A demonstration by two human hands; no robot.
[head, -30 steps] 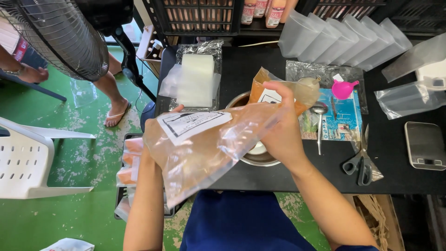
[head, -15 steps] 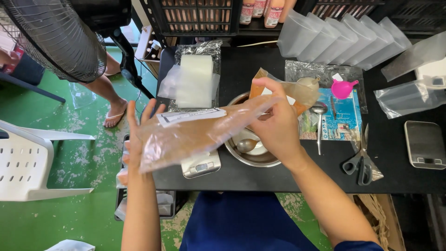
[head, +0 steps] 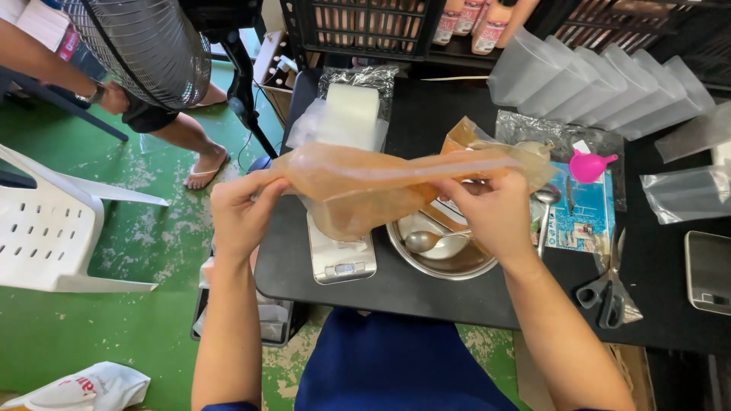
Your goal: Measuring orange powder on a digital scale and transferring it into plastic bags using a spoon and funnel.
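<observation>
While I watch from above, the plastic bag (head: 381,186) lies stretched with its long axis left to right, over the scale (head: 340,255) and steel bowl (head: 442,255); left hand (head: 242,213) and right hand (head: 495,209) each pinch one end.

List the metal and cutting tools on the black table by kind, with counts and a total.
Spoons: 2, one in the steel bowl, one beside it.
Digital scales: 2, one under the held bag, one at the right edge.
Scissors: 1
Bowl: 1
Total: 6
</observation>
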